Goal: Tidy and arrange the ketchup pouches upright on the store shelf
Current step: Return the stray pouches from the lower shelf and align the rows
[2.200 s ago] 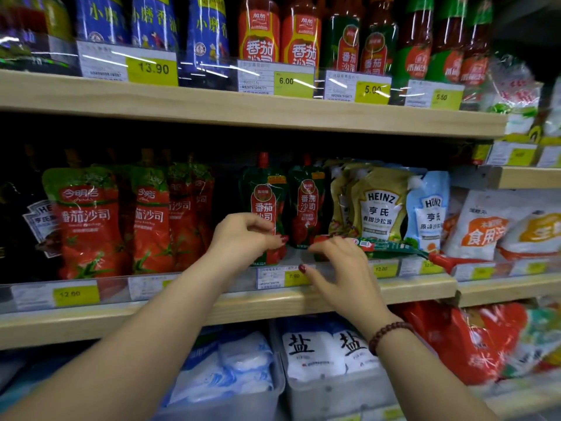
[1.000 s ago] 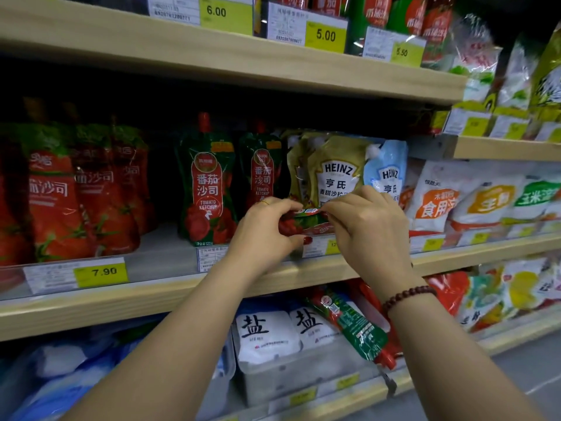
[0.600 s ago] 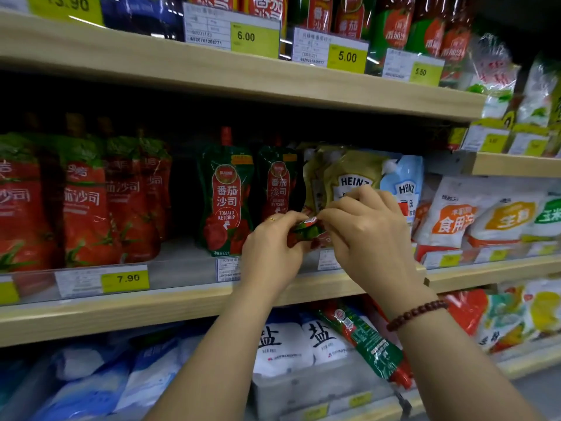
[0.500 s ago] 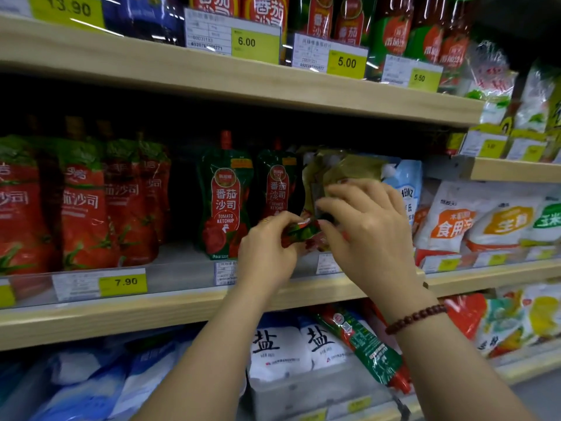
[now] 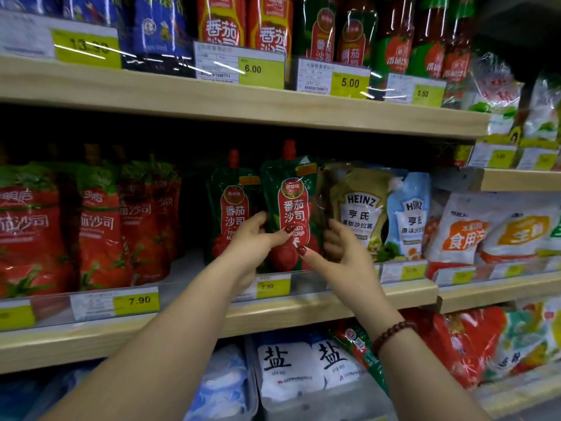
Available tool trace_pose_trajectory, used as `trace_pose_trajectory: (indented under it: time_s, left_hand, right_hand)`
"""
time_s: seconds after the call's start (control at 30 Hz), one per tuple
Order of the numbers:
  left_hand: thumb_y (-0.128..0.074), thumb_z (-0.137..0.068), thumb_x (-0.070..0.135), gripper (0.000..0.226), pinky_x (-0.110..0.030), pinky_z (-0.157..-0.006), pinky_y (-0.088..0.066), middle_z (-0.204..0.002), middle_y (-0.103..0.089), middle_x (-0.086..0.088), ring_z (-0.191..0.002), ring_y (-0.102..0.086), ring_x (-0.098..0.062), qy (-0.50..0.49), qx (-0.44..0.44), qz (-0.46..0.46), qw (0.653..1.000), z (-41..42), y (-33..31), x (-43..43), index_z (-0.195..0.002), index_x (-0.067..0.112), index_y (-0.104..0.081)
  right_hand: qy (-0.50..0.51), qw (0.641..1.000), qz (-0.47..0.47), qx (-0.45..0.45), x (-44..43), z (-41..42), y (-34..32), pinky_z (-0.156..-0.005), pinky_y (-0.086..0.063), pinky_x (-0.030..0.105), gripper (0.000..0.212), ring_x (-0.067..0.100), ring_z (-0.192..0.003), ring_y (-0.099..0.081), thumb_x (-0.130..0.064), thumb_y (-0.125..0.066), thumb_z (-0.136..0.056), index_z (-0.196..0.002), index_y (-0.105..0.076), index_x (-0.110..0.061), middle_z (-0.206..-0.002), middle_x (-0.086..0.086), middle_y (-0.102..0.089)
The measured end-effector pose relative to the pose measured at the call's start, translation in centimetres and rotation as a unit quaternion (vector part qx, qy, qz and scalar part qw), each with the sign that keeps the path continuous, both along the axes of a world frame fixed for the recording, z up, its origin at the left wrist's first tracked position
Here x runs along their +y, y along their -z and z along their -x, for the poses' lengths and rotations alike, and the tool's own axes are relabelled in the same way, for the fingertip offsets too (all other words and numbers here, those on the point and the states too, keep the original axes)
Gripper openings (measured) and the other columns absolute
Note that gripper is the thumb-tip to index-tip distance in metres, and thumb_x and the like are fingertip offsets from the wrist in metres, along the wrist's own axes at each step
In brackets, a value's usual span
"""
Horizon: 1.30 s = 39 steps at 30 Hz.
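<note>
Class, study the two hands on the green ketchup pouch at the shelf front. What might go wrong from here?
1. The left hand and right hand both pinch the green pouch low down, so its tall top may flop forward over the low clear rail once let go.
2. The right hand is close beside the Heinz pouch and may nudge it over.

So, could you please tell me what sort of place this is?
Most likely a grocery store's condiment aisle: pale wooden shelves carry yellow price tags along their front edges, and they are stocked with rows of green-and-red spouted ketchup pouches, with white salt bags below.
</note>
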<state>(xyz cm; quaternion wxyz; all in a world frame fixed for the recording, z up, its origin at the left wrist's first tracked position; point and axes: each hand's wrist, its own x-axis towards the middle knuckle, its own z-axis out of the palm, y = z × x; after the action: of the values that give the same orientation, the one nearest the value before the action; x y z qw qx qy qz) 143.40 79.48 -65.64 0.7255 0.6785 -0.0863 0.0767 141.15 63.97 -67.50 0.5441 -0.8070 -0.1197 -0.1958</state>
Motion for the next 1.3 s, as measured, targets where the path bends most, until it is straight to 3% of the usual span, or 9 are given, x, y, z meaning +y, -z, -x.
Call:
trace_pose_trajectory:
  time_s: [0.1, 0.2, 0.3, 0.43, 0.6, 0.8, 0.97, 1.1, 1.3]
  left_hand:
    - [-0.067, -0.082, 0.01, 0.043, -0.037, -0.087, -0.047, -0.117, -0.063, -0.003, -0.103, -0.059, -0.018, 0.028, 0.042, -0.038, 0.998, -0.1, 0.0, 0.4, -0.121, 0.021, -0.054]
    - [-0.069, -0.079, 0.012, 0.063, -0.031, -0.091, -0.037, -0.121, -0.056, 0.003, -0.101, -0.051, -0.01, 0.043, 0.065, -0.106, 0.991, -0.3, 0.1, 0.4, -0.137, 0.018, -0.042]
    - [-0.071, -0.078, 0.016, 0.066, -0.04, -0.1, -0.037, -0.118, -0.058, 0.002, -0.111, -0.052, -0.017, 0.048, 0.071, -0.099, 0.991, -0.5, 0.2, 0.9, -0.137, 0.017, -0.041]
    - [-0.074, -0.073, 0.027, 0.064, -0.048, -0.091, -0.045, -0.117, -0.062, -0.001, -0.109, -0.055, -0.023, 0.039, 0.057, -0.058, 0.996, -0.7, -0.3, 1.2, -0.13, 0.026, -0.047]
    - [-0.075, -0.071, 0.004, 0.052, -0.018, -0.052, -0.045, -0.089, -0.061, 0.014, -0.081, -0.057, -0.002, 0.029, 0.02, -0.158, 0.987, -1.4, -0.3, 0.7, -0.113, 0.028, -0.056]
    - [-0.074, -0.072, 0.001, 0.042, -0.018, -0.055, -0.043, -0.086, -0.059, 0.016, -0.077, -0.054, 0.001, 0.014, 0.015, -0.173, 0.985, -2.1, -0.6, 0.3, -0.096, 0.032, -0.058]
    - [-0.074, -0.071, 0.0, 0.054, -0.032, -0.074, -0.05, -0.1, -0.06, 0.003, -0.093, -0.058, -0.018, -0.035, 0.011, -0.185, 0.982, -3.1, -0.4, -0.5, -0.119, 0.021, -0.057]
    - [-0.073, -0.073, 0.0, 0.056, -0.036, -0.081, -0.049, -0.102, -0.058, 0.003, -0.099, -0.056, -0.02, -0.031, 0.01, -0.18, 0.983, -3.5, -0.1, -0.5, -0.122, 0.022, -0.055]
    - [-0.07, -0.075, -0.003, 0.049, -0.026, -0.069, -0.048, -0.094, -0.06, 0.007, -0.102, -0.055, -0.019, -0.001, 0.017, -0.161, 0.987, -3.2, -0.1, -0.1, -0.113, 0.024, -0.056]
  right_hand:
    - [0.021, 0.999, 0.044, 0.006, 0.7, -1.2, 1.0, -0.092, -0.045, 0.029, 0.067, 0.007, -0.11, -0.049, -0.038, -0.066, -0.081, -0.139, -0.035, -0.02, -0.133, -0.001, -0.053]
    - [0.079, 0.989, 0.123, -0.027, 1.0, -1.9, 1.7, -0.085, -0.052, 0.041, 0.043, 0.015, -0.101, -0.06, -0.037, -0.062, -0.084, -0.122, -0.049, -0.022, -0.114, -0.001, -0.064]
    - [0.072, 0.991, 0.105, -0.03, 0.8, -2.2, 2.1, -0.079, -0.054, 0.044, 0.028, 0.015, -0.093, -0.062, -0.036, -0.063, -0.083, -0.106, -0.051, -0.028, -0.102, -0.005, -0.067]
    - [0.078, 0.989, 0.117, -0.05, 0.6, -2.6, 2.3, -0.077, -0.054, 0.041, 0.035, 0.013, -0.089, -0.062, -0.042, -0.063, -0.08, -0.109, -0.054, -0.024, -0.099, -0.008, -0.067]
    - [0.104, 0.975, 0.185, -0.072, -1.3, -2.6, 3.0, -0.081, -0.052, 0.038, 0.068, 0.014, -0.096, -0.057, -0.071, -0.057, -0.063, -0.114, -0.052, -0.027, -0.106, -0.009, -0.061]
    - [0.127, 0.944, 0.269, -0.144, -3.5, -2.7, 3.6, -0.068, -0.04, 0.031, 0.045, 0.012, -0.072, -0.049, -0.075, -0.056, -0.06, -0.065, -0.05, -0.031, -0.064, -0.018, -0.047]
    - [0.122, 0.944, 0.255, -0.167, -3.6, -3.1, 3.9, -0.063, -0.034, 0.03, 0.046, 0.011, -0.065, -0.046, -0.072, -0.059, -0.061, -0.057, -0.051, -0.026, -0.056, -0.017, -0.045]
    - [0.122, 0.944, 0.249, -0.178, -3.6, -3.2, 4.1, -0.064, -0.032, 0.029, 0.047, 0.009, -0.064, -0.044, -0.078, -0.051, -0.062, -0.057, -0.047, -0.032, -0.056, -0.019, -0.043]
    - [0.121, 0.944, 0.243, -0.189, -3.5, -3.3, 4.3, -0.066, -0.03, 0.029, 0.041, 0.008, -0.063, -0.041, -0.071, -0.059, -0.064, -0.057, -0.04, -0.035, -0.055, -0.02, -0.039]
